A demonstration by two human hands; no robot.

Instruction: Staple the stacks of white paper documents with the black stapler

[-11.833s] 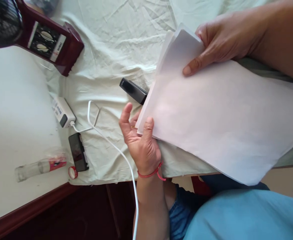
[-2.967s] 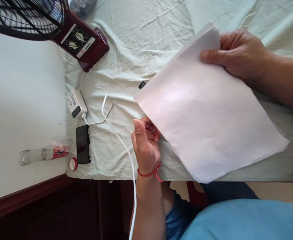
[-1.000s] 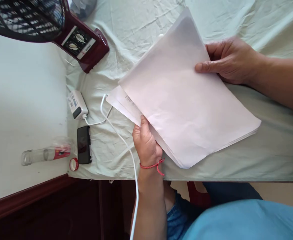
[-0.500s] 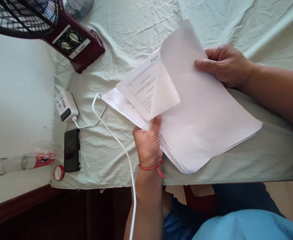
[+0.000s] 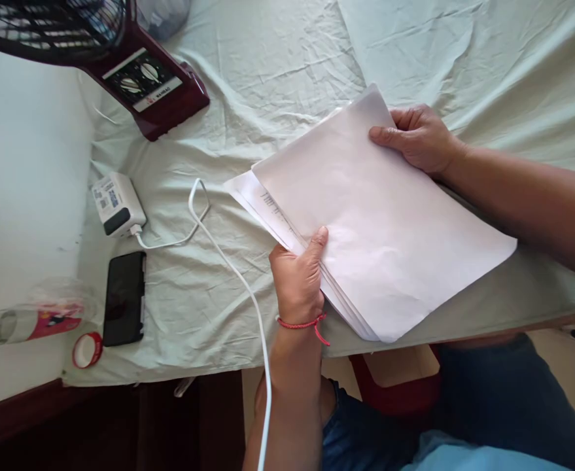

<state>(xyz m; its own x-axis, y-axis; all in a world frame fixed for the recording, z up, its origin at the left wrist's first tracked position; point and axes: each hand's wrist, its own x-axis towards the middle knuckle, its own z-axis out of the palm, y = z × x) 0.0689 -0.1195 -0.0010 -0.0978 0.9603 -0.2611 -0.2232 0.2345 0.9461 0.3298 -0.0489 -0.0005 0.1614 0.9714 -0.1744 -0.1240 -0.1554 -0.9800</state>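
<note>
Both my hands hold a loose stack of white paper sheets (image 5: pixel 390 222), tilted above the cloth-covered table near its front edge. My left hand (image 5: pixel 299 275), with a red string bracelet at the wrist, grips the stack's lower left edge, thumb on top. At the upper right edge my right hand (image 5: pixel 417 140) pinches the sheets, its thumb lying on the blank top page and its fingers hidden beneath. A printed strip of a lower sheet shows along the left side, its text too small to read.
A dark red fan (image 5: pixel 169 98) stands at the upper left. Below it lie a white boxy device (image 5: pixel 118 203) with a white cable (image 5: pixel 248 291), a black phone (image 5: pixel 125 297), a red ring-shaped cap (image 5: pixel 87 350) and a clear bottle (image 5: pixel 46 320). The cable runs beside my left arm.
The folded-over top sheet with print has come down flat, so a blank page now covers the stack. My right hand has shifted slightly left and down. The camera view has moved a little.
</note>
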